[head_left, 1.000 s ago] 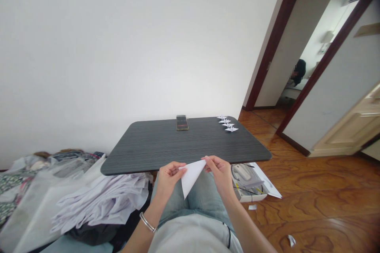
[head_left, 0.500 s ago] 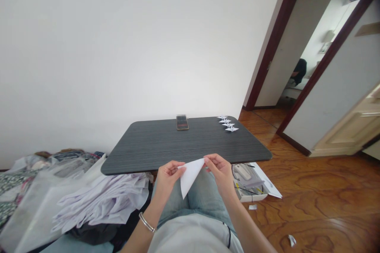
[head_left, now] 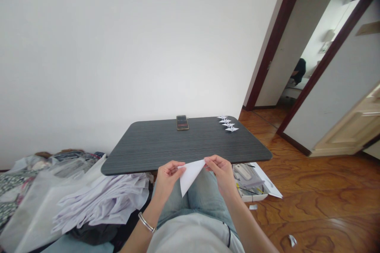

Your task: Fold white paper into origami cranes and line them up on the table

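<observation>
A white sheet of paper folded into a triangle (head_left: 190, 174) hangs point-down above my lap, just off the table's near edge. My left hand (head_left: 170, 174) pinches its left corner between thumb and fingers. The upper right corner is gripped by my right hand (head_left: 219, 169), thumb on top. Several white folded paper cranes (head_left: 228, 125) stand in a row at the far right of the dark table (head_left: 166, 142).
At the table's back edge lies a phone (head_left: 182, 123). Piled clothes (head_left: 103, 201) are on the left. Below the table's right side sits a white box (head_left: 252, 197) of odds and ends. Paper scraps (head_left: 292, 240) lie on the wooden floor.
The paper triangle's lower tip has shifted very slightly up and left. Both hands keep their pinch on the corners, and everything else looks the same.
</observation>
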A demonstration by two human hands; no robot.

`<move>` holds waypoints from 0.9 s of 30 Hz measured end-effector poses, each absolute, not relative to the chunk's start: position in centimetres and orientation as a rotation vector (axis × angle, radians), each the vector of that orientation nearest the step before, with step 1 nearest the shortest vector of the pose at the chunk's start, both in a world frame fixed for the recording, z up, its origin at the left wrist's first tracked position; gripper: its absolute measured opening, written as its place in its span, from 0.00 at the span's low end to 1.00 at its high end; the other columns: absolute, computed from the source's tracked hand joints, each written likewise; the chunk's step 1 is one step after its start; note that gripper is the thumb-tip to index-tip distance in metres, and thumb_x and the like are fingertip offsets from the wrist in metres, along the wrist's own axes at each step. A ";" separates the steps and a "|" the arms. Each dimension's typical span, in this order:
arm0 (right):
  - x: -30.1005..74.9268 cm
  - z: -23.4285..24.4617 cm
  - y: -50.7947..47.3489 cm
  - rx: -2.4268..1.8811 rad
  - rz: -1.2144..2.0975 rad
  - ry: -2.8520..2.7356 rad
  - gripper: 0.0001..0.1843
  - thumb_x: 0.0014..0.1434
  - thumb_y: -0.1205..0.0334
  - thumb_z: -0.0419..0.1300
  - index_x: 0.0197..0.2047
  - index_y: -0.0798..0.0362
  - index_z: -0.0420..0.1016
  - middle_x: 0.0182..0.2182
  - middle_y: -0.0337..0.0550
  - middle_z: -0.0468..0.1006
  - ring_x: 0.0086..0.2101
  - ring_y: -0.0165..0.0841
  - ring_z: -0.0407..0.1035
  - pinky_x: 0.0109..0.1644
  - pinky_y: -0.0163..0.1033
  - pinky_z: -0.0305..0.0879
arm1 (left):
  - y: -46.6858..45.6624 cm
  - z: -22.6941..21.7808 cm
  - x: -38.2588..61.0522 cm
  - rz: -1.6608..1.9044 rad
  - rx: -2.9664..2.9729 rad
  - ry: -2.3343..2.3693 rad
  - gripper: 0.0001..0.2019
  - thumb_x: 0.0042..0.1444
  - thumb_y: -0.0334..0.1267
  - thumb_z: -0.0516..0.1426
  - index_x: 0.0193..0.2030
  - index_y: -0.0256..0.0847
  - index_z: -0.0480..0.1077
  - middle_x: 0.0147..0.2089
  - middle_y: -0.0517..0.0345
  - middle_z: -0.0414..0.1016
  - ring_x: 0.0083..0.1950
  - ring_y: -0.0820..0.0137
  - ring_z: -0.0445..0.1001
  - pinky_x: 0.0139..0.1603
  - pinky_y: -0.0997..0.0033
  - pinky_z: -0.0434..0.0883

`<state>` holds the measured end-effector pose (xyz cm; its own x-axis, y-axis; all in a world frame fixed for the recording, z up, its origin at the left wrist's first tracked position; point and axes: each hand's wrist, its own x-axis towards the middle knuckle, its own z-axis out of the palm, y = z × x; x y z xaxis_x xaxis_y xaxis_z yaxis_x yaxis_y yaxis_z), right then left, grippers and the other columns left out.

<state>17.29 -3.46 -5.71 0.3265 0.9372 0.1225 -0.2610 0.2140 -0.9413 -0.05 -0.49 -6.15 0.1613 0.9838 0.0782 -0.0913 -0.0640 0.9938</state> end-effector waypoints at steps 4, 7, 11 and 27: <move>17.3 -5.8 -3.4 -0.981 1.002 -0.837 0.10 0.44 0.56 0.67 0.24 0.54 0.77 0.21 0.39 0.76 0.24 0.28 0.67 0.28 0.31 0.63 | -0.4 -6.5 -0.1 1.169 1.276 0.975 0.12 0.41 0.40 0.64 0.31 0.35 0.75 0.26 0.56 0.76 0.25 0.73 0.69 0.26 0.76 0.64; 17.4 -5.8 -3.4 -0.985 1.005 -0.831 0.11 0.46 0.55 0.66 0.25 0.54 0.78 0.22 0.40 0.76 0.24 0.30 0.68 0.29 0.32 0.64 | -0.3 -6.6 -0.1 1.163 1.275 0.967 0.12 0.41 0.40 0.64 0.32 0.35 0.75 0.26 0.56 0.76 0.25 0.73 0.70 0.26 0.76 0.64; 17.5 -5.8 -3.3 -0.985 0.981 -0.809 0.14 0.49 0.51 0.62 0.29 0.54 0.77 0.26 0.43 0.78 0.27 0.32 0.71 0.29 0.33 0.65 | -0.3 -6.5 -0.1 1.174 1.295 0.990 0.13 0.40 0.41 0.64 0.31 0.35 0.75 0.27 0.55 0.76 0.26 0.72 0.70 0.27 0.76 0.64; 17.3 -6.0 -3.2 -0.988 0.954 -0.883 0.11 0.46 0.54 0.66 0.26 0.53 0.74 0.22 0.38 0.75 0.27 0.30 0.69 0.28 0.31 0.62 | -0.2 -6.5 -0.1 1.187 1.308 0.996 0.10 0.41 0.39 0.64 0.30 0.35 0.75 0.25 0.57 0.75 0.25 0.75 0.67 0.26 0.77 0.62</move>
<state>17.31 -3.18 -5.99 0.3266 0.9308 0.1639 -0.2357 0.2482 -0.9396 -0.13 -0.22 -6.48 0.1583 0.9820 0.1031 -0.0685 -0.0933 0.9933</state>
